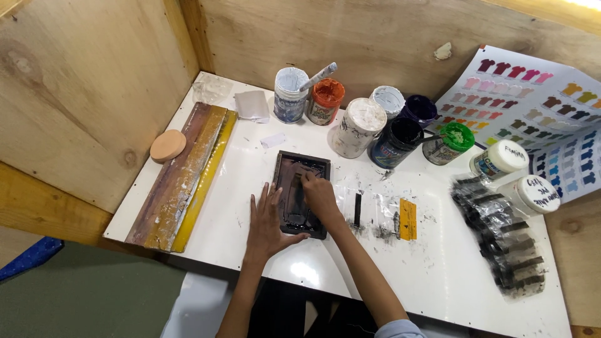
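A white tabletop [438, 275] sits in a plywood corner. The right hand [320, 195] presses on the small dark framed screen [302, 194], fingers curled; whether it pinches anything I cannot tell. The left hand [266, 219] lies flat, spread over the frame's near left edge. The screen looks light and rigid, its mesh delicate and ink-slick, best held by the frame. Beyond stand paint jars [358, 127].

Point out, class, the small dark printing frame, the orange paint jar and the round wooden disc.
small dark printing frame [313, 164]: head view, top edge.
orange paint jar [326, 92]: head view, open top.
round wooden disc [168, 144]: head view, flat face.
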